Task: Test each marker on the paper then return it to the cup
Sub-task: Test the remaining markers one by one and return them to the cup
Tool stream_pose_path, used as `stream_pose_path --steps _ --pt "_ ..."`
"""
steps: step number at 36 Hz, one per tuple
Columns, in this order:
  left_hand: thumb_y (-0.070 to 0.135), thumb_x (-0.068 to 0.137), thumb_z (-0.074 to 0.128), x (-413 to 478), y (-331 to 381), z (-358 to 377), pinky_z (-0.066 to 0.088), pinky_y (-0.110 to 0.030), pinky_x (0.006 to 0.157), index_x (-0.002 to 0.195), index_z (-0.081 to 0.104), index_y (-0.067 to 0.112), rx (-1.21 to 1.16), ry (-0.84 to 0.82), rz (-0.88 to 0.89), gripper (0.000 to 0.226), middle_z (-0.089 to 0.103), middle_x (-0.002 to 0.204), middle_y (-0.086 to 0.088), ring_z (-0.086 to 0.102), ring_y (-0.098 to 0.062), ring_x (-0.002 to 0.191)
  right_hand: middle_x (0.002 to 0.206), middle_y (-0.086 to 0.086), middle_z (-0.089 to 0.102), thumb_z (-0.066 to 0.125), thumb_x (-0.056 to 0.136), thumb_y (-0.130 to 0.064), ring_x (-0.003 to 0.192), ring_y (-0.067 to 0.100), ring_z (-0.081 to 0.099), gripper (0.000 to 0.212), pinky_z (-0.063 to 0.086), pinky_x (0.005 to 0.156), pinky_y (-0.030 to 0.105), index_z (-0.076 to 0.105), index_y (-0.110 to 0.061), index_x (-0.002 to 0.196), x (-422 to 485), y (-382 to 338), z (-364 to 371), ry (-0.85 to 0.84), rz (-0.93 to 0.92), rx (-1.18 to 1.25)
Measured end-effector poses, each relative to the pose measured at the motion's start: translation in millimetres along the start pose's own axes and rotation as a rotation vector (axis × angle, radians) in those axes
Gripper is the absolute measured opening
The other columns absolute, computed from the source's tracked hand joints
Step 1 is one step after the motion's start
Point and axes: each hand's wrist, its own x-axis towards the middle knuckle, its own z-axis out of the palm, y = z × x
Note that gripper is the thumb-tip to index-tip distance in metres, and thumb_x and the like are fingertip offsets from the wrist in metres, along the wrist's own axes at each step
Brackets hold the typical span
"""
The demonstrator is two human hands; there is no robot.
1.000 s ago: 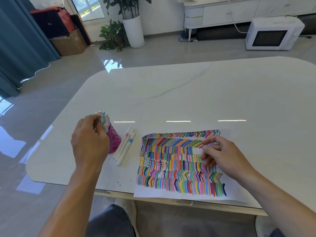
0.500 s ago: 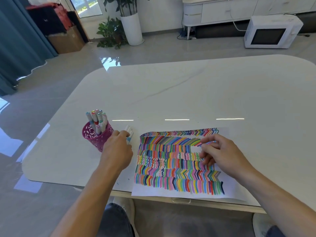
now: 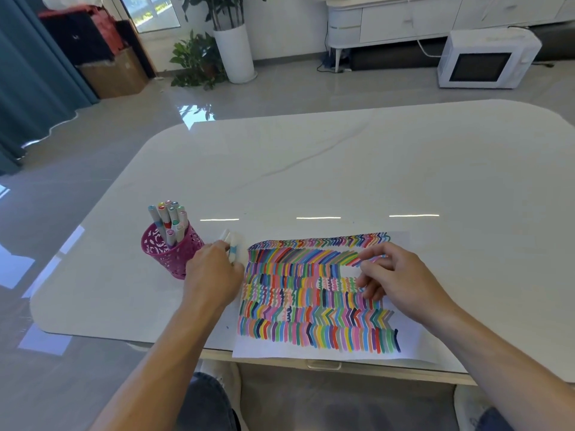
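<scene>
Markers (image 3: pixel 169 219) bunched caps-up inside the pink lattice cup (image 3: pixel 161 255), upright on the white table (image 3: pixel 311 169) near its front left corner. A few loose markers (image 3: pixel 232 244), white-bodied with a blue band on one, flat on the table between cup and paper (image 3: pixel 295 306), just beside the paper's left edge. Left hand (image 3: pixel 213 275) down over those loose markers, back upward, forefinger on the cup side and thumb on the paper side, pinching them. Far ends poking out beyond the fingertips, slightly blurred. How many in the pinch: impossible to tell. Paper flat, reaching the table's front edge, covered in rows of coloured strokes, zigzags and chevrons, with one small blank patch toward the upper right. Right hand (image 3: pixel 401 278) on the paper beside that patch, fingers loosely bent and apart, tips pressing the sheet, nothing held. Both forearms bare. Beyond the table, on the glossy floor (image 3: pixel 295 88): white microwave (image 3: pixel 485 59), potted plant (image 3: pixel 235 51) in a tall white pot, cardboard box (image 3: pixel 115 74), blue curtain (image 3: pixel 28 76) at far left.
</scene>
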Motion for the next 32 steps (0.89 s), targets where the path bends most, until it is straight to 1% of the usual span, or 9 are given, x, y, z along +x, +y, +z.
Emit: stream_pose_path --steps 3,5,7,11,16,18,22,26,32 --pt "0.022 0.092 0.061 -6 17 -9 0.055 -0.037 0.075 0.132 0.059 0.013 -0.215 0.027 0.012 0.041 0.067 0.096 -0.001 0.064 -0.02 0.084 0.075 0.006 0.076 0.058 0.102 -0.013 0.062 0.021 0.072 0.007 0.056 0.059 0.027 0.064 -0.017 0.103 -1 -1 0 0.002 -0.016 0.001" --pt "0.023 0.093 0.062 -12 32 -11 0.053 -0.026 0.065 0.137 0.054 0.019 -0.375 -0.018 0.045 0.045 0.065 0.09 0.008 0.064 -0.009 0.079 0.076 0.006 0.075 0.058 0.102 -0.013 0.063 0.022 0.073 0.009 0.057 0.059 0.026 0.065 -0.017 0.102 -3 -2 0 0.002 -0.046 0.0" --pt "0.022 0.093 0.063 -20 47 -12 0.056 -0.026 0.065 0.141 0.049 0.026 -0.537 -0.098 0.086 0.051 0.065 0.091 0.011 0.066 -0.006 0.078 0.077 0.003 0.075 0.058 0.102 -0.014 0.065 0.021 0.073 0.01 0.058 0.061 0.027 0.066 -0.02 0.101 -5 -4 0 0.0 -0.088 -0.004" --pt "0.009 0.09 0.063 -39 72 -10 0.062 -0.038 0.07 0.145 0.037 0.042 -0.819 -0.306 0.138 0.069 0.064 0.104 0.003 0.073 -0.016 0.078 0.084 -0.005 0.076 0.062 0.101 -0.021 0.076 0.013 0.074 0.009 0.061 0.069 0.025 0.068 -0.027 0.103 -9 -7 0 -0.042 -0.17 -0.043" --pt "-0.003 0.086 0.063 -53 100 -1 0.062 -0.035 0.069 0.136 0.049 0.036 -1.074 -0.436 0.106 0.065 0.065 0.108 -0.009 0.075 -0.025 0.08 0.1 -0.016 0.073 0.065 0.098 -0.037 0.098 0.004 0.071 0.019 0.06 0.084 0.026 0.065 -0.045 0.114 -15 -7 -2 -0.147 -0.232 -0.107" --pt "-0.002 0.084 0.065 -56 108 5 0.063 -0.038 0.072 0.135 0.05 0.034 -1.101 -0.446 0.095 0.064 0.067 0.104 -0.008 0.075 -0.025 0.081 0.102 -0.015 0.072 0.065 0.097 -0.04 0.098 0.002 0.069 0.023 0.059 0.088 0.026 0.062 -0.045 0.118 -17 -6 -4 -0.178 -0.226 -0.13" --pt "0.008 0.085 0.071 -58 118 14 0.055 -0.025 0.061 0.132 0.05 0.034 -1.034 -0.422 0.106 0.058 0.071 0.096 -0.001 0.074 -0.018 0.075 0.106 -0.015 0.068 0.069 0.092 -0.047 0.09 0.005 0.07 0.029 0.06 0.082 0.029 0.056 -0.047 0.118 -20 -2 -11 -0.171 -0.223 -0.18" --pt "0.007 0.089 0.071 -61 128 18 0.062 -0.043 0.073 0.127 0.052 0.026 -1.123 -0.502 0.096 0.046 0.074 0.089 -0.006 0.075 -0.027 0.076 0.103 -0.016 0.066 0.07 0.094 -0.038 0.083 0.003 0.07 0.032 0.061 0.076 0.028 0.052 -0.051 0.117 -21 4 -19 -0.133 -0.233 -0.24" --pt "0.013 0.097 0.064 -65 139 21 0.062 -0.045 0.072 0.115 0.051 0.017 -1.109 -0.543 0.114 0.022 0.073 0.086 -0.008 0.074 -0.029 0.073 0.097 -0.015 0.066 0.061 0.101 -0.029 0.083 0.004 0.065 0.025 0.056 0.072 0.023 0.059 -0.042 0.122 -23 11 -36 -0.115 -0.202 -0.352"
